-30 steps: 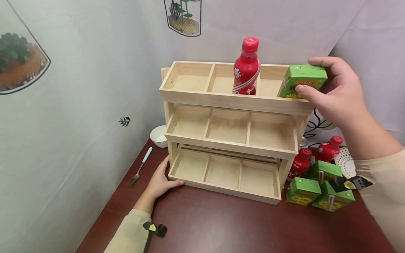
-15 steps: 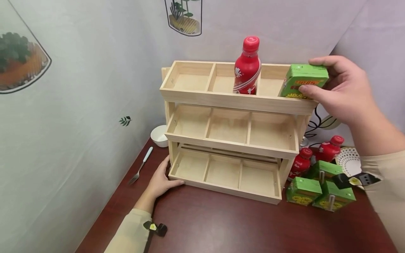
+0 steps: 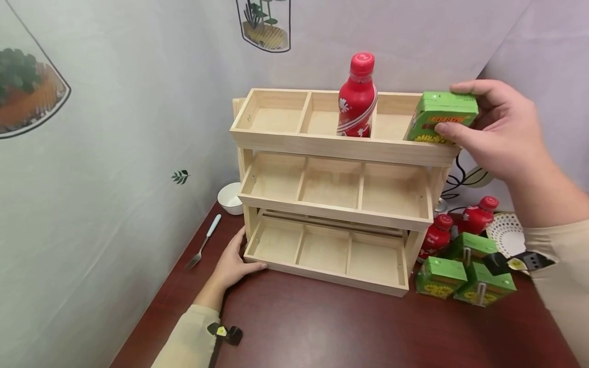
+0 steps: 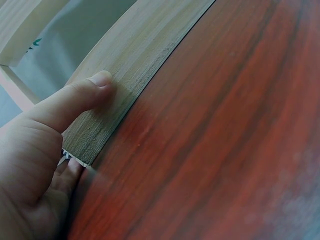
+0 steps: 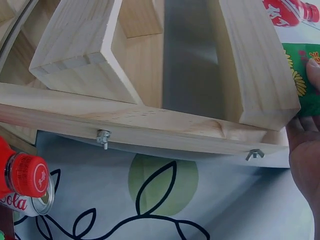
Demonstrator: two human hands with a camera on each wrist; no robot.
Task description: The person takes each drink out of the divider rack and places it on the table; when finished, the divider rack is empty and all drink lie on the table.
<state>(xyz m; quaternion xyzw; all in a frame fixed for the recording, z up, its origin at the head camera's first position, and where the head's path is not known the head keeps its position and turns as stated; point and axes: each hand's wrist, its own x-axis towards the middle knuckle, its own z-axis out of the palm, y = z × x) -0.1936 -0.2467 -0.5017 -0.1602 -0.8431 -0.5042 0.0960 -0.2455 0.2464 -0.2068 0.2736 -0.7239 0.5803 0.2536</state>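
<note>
A three-tier wooden rack [image 3: 331, 204] stands on the table, each tier split into three compartments. My left hand [image 3: 232, 263] grips its bottom left corner. In the left wrist view the thumb [image 4: 82, 95] lies on the front board and the other fingers go round its end, partly hidden. My right hand [image 3: 501, 130] holds a green drink carton [image 3: 444, 117] between thumb and fingers in the top tier's right compartment. The carton's lower part is hidden by the front board. A red bottle [image 3: 358, 99] stands upright in the top middle compartment.
Right of the rack stand several green cartons [image 3: 442, 277], red bottles [image 3: 478, 215] and a white perforated basket [image 3: 506, 235]. A can [image 5: 42, 200] sits behind a bottle. On the left lie a fork [image 3: 204, 240] and a white bowl [image 3: 231, 198]. Fabric walls [image 3: 138, 128] rise behind.
My right hand and the green carton have shifted very slightly to the right along the top tier. The left hand keeps its hold on the rack's corner.
</note>
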